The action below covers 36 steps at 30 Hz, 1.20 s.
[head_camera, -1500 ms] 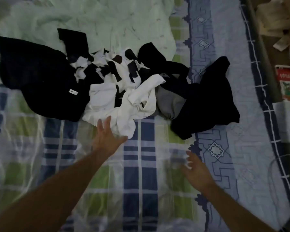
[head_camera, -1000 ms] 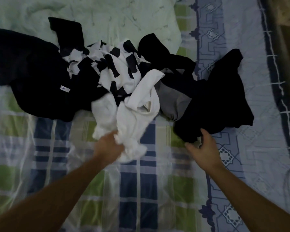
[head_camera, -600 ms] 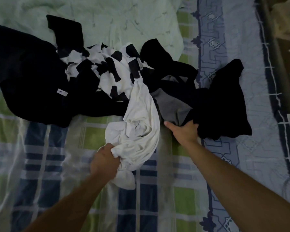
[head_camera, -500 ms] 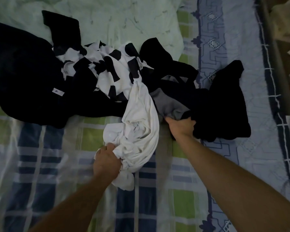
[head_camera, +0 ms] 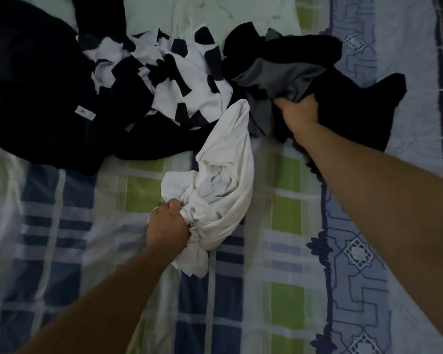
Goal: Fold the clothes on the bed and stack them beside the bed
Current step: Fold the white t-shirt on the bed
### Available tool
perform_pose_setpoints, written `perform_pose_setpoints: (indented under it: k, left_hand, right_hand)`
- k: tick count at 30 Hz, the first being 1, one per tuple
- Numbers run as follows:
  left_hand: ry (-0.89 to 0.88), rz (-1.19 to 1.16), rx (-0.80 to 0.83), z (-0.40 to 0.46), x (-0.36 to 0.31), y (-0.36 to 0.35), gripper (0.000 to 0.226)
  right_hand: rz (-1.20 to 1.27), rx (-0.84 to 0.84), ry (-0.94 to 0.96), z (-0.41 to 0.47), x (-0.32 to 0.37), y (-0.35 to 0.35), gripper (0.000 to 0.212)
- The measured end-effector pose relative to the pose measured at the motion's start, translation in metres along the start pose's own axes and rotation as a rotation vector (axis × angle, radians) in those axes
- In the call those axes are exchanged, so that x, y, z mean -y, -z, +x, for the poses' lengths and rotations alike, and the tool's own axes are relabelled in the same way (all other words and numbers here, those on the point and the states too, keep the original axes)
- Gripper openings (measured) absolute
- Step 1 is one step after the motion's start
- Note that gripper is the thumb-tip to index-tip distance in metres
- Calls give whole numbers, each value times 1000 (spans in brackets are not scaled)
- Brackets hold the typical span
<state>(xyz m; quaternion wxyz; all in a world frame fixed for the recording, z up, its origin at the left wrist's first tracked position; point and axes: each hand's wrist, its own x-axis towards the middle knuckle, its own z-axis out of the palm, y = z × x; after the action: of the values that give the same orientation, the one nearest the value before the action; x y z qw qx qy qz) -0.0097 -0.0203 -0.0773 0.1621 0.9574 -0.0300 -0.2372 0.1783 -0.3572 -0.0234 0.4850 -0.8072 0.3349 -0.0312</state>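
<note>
We see left hand fisted round bunched white garment on checked bedsheet; right hand clutches grey-black clothes in the pile beside black-white patterned garment.

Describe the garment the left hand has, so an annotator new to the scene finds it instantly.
Start at the dark clothes pile across the top of the checked bedsheet. A bunched white garment trails from its lower edge toward the camera, gripped by the left hand. It is the only plain white piece; the black-and-white patterned garment above it has dark patches.

Matt, creased white cloth garment
</note>
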Motion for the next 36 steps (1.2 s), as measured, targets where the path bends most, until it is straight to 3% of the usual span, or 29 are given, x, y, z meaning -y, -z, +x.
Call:
perform_pose_setpoints:
  k: [5,9,14,22,26,29,31,36]
  left_hand:
    - [46,-50,27,-3,-3,9,30]
    - [32,-73,37,-11,-3,15,35]
    - [-74,15,58,-20,2,15,42]
    - [-133,10,-108,-20,7,-3,24]
    - [-118,36,-150,-25,2,-3,25]
    - [-130,188,-23,-22,4,-1,36]
    - [-71,143,41,-26,2,2,47]
    - [-217,-39,-73,-93,-11,8,59]
  right_hand:
    - [-220,95,172,-60,-42,29,86]
    - [-395,50,326,-107,-91,66,63]
    - [-628,202,161,-95,-123,100,56]
    - [-1005,46,72,-16,-113,141,43]
    - [-912,112,89,-48,-127,131,50]
    - [-813,112,308,-105,-131,115,47]
    - [-756,210,447,-148,-129,101,37]
    - [-281,331,344,-246,-109,49,27]
